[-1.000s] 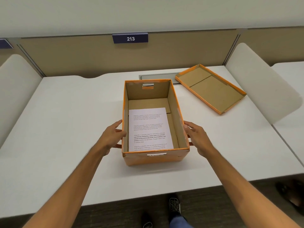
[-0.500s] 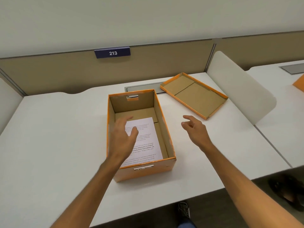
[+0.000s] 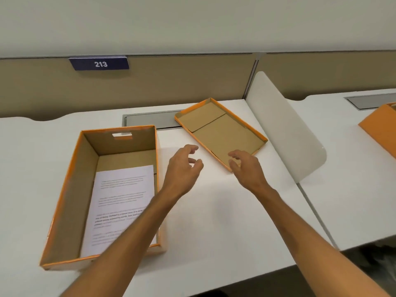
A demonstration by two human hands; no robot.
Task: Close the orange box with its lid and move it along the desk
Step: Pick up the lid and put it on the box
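The step in hand looks like fetching the lid, which lies inside-up on the desk right of the open orange box: left hand and right hand hover by its near corner, fingers spread and empty, and must next grasp its edges

Office — numbered plate, partition panel, white desk

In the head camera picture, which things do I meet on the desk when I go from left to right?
Open orange box with the printed sheet inside → left hand → right hand, at the upturned lid → white divider → second orange box at the frame's edge.
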